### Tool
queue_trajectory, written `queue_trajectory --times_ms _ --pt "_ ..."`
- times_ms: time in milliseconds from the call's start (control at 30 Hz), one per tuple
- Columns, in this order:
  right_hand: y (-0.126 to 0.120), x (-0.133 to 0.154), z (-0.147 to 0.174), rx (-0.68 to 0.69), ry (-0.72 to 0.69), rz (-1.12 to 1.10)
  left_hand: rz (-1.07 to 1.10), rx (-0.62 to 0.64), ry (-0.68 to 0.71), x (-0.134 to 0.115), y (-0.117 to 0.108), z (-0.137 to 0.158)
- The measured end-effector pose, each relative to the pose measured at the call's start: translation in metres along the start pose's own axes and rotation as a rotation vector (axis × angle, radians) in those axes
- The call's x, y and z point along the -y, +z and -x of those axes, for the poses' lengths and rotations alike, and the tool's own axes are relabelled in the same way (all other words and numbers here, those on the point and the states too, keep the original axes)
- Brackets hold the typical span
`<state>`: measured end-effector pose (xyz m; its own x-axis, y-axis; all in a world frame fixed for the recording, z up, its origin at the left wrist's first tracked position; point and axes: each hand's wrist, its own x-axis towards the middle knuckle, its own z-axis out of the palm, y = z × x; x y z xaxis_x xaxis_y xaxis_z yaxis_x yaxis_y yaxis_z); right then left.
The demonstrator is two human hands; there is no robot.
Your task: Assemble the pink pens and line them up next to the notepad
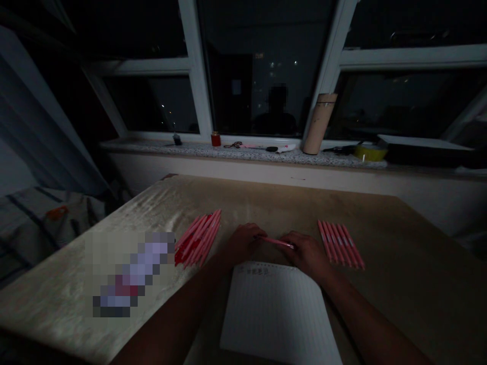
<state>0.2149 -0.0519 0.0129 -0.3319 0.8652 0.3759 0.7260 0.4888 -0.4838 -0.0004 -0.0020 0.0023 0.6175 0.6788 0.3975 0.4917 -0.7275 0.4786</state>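
Observation:
Between my two hands a slim pink pen (274, 241) is held level, just beyond the top edge of a lined notepad (279, 317). My left hand (245, 241) is closed on its left end, and the fingers of my right hand (304, 249) pinch it near the right end. To the left, a loose pile of pink pens (201, 235) lies on something red. On the right, several more pink pens (340, 244) lie side by side in a neat row. A few handwritten characters show at the top of the notepad's page.
A pixelated object (137, 271) lies on the table (182, 195) at the left. Along the windowsill (262, 153) stand a small red jar (215, 139), a tall tan cylinder (319, 124) and a yellow tape roll (370, 152). A curtain (41, 111) hangs at the far left.

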Motion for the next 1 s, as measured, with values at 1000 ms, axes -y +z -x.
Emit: queue_trajectory --times_ms 1000 --pt "0.002 0.003 0.001 0.053 0.09 0.006 0.136 -0.039 -0.066 -0.013 -0.008 -0.002"
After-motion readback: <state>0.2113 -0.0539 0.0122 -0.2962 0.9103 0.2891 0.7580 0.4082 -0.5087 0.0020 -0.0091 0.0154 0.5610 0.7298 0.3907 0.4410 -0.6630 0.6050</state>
